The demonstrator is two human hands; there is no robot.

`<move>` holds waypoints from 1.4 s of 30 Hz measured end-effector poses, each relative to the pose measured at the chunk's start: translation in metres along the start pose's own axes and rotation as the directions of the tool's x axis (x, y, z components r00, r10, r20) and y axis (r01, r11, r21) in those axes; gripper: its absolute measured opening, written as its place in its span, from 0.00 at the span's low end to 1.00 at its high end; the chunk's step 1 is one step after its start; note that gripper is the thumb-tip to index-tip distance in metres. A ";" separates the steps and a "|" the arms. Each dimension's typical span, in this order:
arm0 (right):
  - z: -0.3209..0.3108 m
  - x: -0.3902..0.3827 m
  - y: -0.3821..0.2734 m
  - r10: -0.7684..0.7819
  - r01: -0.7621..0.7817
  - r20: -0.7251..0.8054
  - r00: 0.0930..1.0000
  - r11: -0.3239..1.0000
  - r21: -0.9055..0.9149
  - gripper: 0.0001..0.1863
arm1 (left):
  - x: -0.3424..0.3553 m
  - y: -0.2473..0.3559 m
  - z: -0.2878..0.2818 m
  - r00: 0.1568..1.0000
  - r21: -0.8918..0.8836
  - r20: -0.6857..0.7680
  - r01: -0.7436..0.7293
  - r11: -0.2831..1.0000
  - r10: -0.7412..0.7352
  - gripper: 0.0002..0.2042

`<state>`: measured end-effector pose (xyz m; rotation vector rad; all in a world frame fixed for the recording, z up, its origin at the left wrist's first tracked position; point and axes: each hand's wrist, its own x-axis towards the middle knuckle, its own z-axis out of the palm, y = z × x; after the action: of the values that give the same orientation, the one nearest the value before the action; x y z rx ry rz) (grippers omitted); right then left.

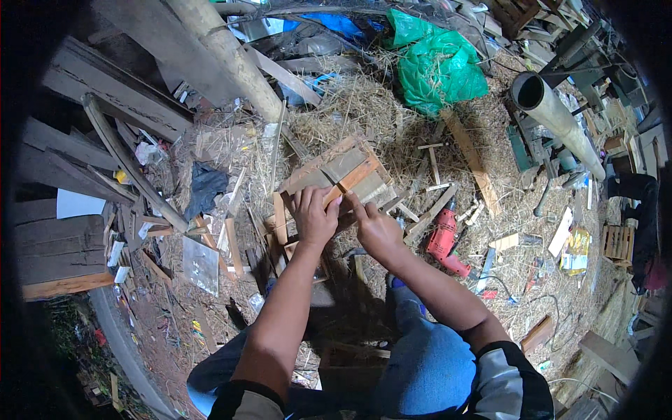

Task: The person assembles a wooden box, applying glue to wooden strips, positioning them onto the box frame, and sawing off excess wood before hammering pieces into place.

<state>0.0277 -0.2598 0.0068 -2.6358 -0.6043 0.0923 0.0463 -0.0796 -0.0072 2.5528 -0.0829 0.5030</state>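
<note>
A narrow orange-brown wooden strip lies slanted over a wooden box-like piece made of boards. My left hand is closed round the near end of the strip, its fingers over the edge. Close beside it, my right hand is curled with the index finger stretched toward the strip. Whatever the right hand pinches, if anything, is hidden under its fingers. A red power drill lies on the ground to the right of my right forearm.
Straw and wood scraps cover the ground. A green plastic bag lies at the far side, near a long plank. A thick pole slants in at the upper left; a pale pipe stands at right. A grey sheet lies left.
</note>
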 end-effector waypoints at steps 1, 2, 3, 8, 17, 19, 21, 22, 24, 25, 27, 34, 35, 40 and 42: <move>-0.002 -0.002 0.000 -0.005 0.006 -0.011 1.000 1.000 0.013 0.40 | 0.001 0.000 -0.001 1.000 -0.006 -0.006 0.009 1.000 -0.009 0.14; -0.005 -0.008 -0.001 0.010 -0.010 0.016 1.000 1.000 0.001 0.40 | 0.000 0.001 -0.001 1.000 -0.004 -0.002 0.013 1.000 -0.013 0.14; -0.009 -0.015 -0.002 0.026 -0.025 0.042 0.999 1.000 -0.011 0.40 | -0.002 0.003 -0.002 1.000 -0.001 0.001 0.017 1.000 -0.017 0.14; -0.012 -0.010 -0.013 0.056 -0.050 0.090 0.994 0.997 -0.062 0.39 | -0.004 -0.001 0.002 0.998 0.037 -0.006 0.058 0.998 -0.058 0.14; -0.015 -0.002 -0.013 0.056 -0.056 0.094 0.994 0.998 -0.004 0.35 | -0.003 -0.006 0.002 0.999 -0.005 -0.014 0.038 0.999 -0.038 0.13; -0.021 -0.010 -0.014 0.054 -0.052 0.109 0.993 0.998 -0.022 0.35 | -0.005 -0.002 0.002 0.999 -0.007 -0.017 0.036 0.999 -0.036 0.13; -0.023 -0.012 -0.017 0.061 -0.053 0.131 0.990 0.997 -0.064 0.35 | -0.005 -0.002 0.000 0.999 0.008 -0.029 0.031 0.999 -0.031 0.13; -0.021 -0.012 -0.019 0.067 -0.058 0.101 0.993 0.994 -0.092 0.34 | -0.004 0.001 0.000 0.999 -0.002 -0.029 0.026 1.000 -0.026 0.13; -0.013 -0.001 -0.014 0.076 -0.072 0.068 0.995 0.996 -0.054 0.38 | 0.000 0.006 0.001 1.000 -0.010 -0.023 0.015 1.000 -0.015 0.13; -0.011 0.004 -0.014 0.079 -0.077 0.054 0.995 0.997 -0.027 0.40 | -0.001 0.005 -0.001 1.000 -0.001 -0.015 0.012 1.000 -0.012 0.13; -0.008 0.010 -0.014 0.068 -0.064 0.066 0.996 0.997 -0.049 0.40 | 0.000 0.004 -0.002 1.000 -0.004 0.003 0.008 1.000 -0.008 0.13; -0.030 -0.017 -0.015 0.055 -0.056 0.114 0.992 0.998 0.008 0.36 | -0.004 0.004 -0.005 0.999 -0.003 -0.004 0.047 0.999 -0.047 0.13; -0.030 -0.017 -0.015 0.067 -0.065 0.119 0.991 0.998 -0.017 0.35 | -0.004 0.007 -0.004 0.998 0.005 -0.002 0.058 0.998 -0.058 0.13; -0.028 0.006 -0.022 0.109 -0.110 0.138 0.984 0.994 -0.004 0.35 | -0.003 0.003 0.001 0.999 0.021 -0.025 0.049 0.999 -0.048 0.14; -0.023 0.009 -0.018 0.100 -0.106 0.113 0.989 0.993 0.048 0.35 | -0.001 -0.001 0.001 0.999 0.024 -0.007 0.035 0.999 -0.035 0.14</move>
<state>0.0324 -0.2505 0.0355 -2.6217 -0.4943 0.2835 0.0458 -0.0788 -0.0089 2.5715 -0.0297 0.5016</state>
